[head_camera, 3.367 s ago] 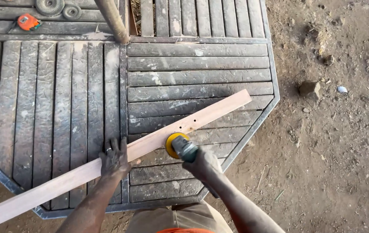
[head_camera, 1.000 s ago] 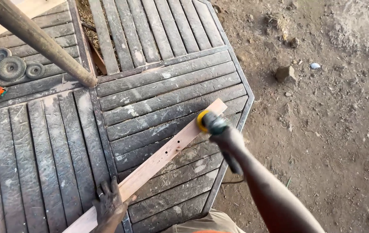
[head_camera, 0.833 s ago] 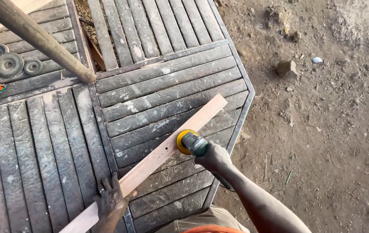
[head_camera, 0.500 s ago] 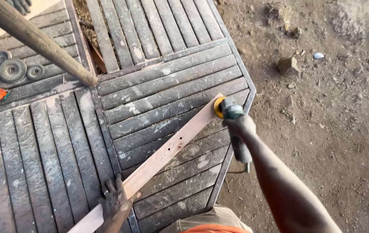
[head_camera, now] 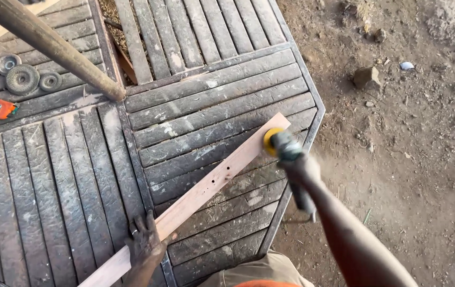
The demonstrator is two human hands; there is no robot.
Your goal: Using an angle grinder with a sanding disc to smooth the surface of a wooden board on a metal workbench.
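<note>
A long pale wooden plank [head_camera: 201, 190] lies diagonally across a dark slatted table [head_camera: 195, 101]. My left hand [head_camera: 143, 245] presses flat on the plank's near end, a ring on one finger. My right hand [head_camera: 303, 169] grips a power sander [head_camera: 286, 150] whose yellow disc [head_camera: 271, 139] rests on the plank's far end, by the table's right edge. The hand and tool are blurred by motion. Two small holes show in the middle of the plank.
A thick wooden pole [head_camera: 52, 45] slants over the table's top left. Several grinding discs [head_camera: 21, 78] and an orange tape measure [head_camera: 2, 109] lie at the left. Bare dirt ground [head_camera: 413, 159] with a stone [head_camera: 367, 77] lies to the right.
The sander ran back and forth along the plank's far half and now sits at its far end. My left hand has stayed pressed on the near end.
</note>
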